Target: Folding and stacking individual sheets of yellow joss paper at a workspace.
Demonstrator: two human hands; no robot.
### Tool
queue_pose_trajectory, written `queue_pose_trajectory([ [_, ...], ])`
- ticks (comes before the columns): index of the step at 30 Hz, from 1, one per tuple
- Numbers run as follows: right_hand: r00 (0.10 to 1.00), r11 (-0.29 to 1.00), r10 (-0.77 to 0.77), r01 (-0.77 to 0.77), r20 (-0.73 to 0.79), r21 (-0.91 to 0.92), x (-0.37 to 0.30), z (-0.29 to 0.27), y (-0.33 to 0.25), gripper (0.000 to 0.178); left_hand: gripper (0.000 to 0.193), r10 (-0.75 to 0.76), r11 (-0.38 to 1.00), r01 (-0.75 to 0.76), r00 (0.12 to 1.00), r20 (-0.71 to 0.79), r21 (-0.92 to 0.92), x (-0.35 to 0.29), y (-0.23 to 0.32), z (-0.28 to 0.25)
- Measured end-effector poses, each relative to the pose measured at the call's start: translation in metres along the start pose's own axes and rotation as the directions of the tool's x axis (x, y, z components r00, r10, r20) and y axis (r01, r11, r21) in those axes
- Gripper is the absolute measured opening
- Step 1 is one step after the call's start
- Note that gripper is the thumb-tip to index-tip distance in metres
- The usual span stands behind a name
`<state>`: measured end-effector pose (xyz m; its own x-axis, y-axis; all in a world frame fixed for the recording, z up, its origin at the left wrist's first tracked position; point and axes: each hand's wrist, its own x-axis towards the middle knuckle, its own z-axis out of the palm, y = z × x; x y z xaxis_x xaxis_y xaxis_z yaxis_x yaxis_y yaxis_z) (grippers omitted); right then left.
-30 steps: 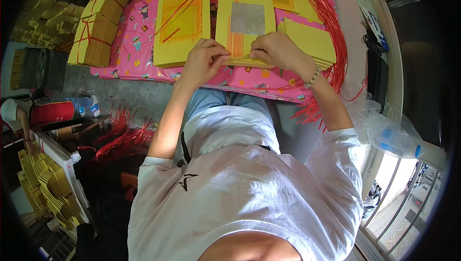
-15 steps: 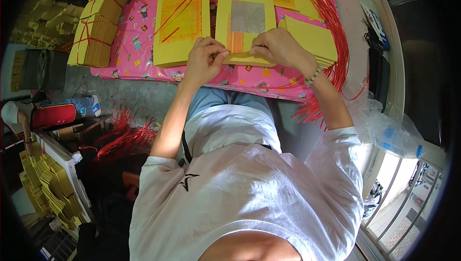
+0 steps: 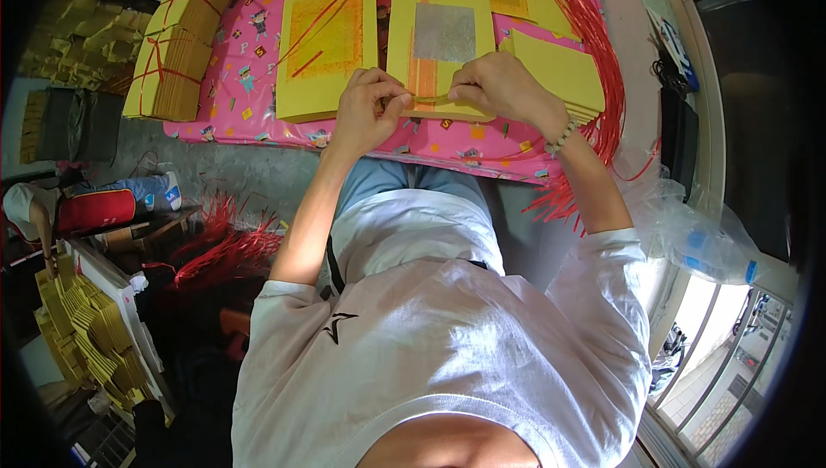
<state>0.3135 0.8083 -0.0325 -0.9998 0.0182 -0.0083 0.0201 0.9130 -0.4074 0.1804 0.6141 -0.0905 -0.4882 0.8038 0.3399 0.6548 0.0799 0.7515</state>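
Note:
On the pink table, a yellow paper sheet with a silver square and orange stripes lies straight in front of me. Its near edge is raised in a narrow fold. My left hand pinches the left end of this fold between thumb and fingers. At the right end, my right hand grips the same edge, its knuckles covering part of the sheet. To the left lies a yellow paper stack with an orange-gold panel and a red strip on it. Another yellow stack sits right, beyond my right hand.
Bundles of yellow paper tied with red string stand at the left. Long red strips hang over the table's right edge. A person is at lower left beside more yellow paper. A clear plastic bag hangs right.
Almost nothing differs. Both hands keep their grip at the sheet's near edge, and the raised fold there has shifted very slightly.

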Motion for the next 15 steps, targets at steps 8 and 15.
queue_pose_trajectory([
  [8, 1.0, 0.997, -0.027, 0.026, -0.008, -0.068, 0.001, 0.0, -0.002, 0.02, 0.008, 0.088, 0.985, -0.098, 0.993, 0.077, 0.141, 0.007, 0.019, -0.007],
  [15, 0.998, 0.993, 0.031, -0.037, -0.052, -0.115, -0.004, -0.012, -0.018, 0.021, 0.026, 0.269, 0.917, -0.307, 0.947, 0.176, 0.253, 0.024, 0.024, 0.016],
])
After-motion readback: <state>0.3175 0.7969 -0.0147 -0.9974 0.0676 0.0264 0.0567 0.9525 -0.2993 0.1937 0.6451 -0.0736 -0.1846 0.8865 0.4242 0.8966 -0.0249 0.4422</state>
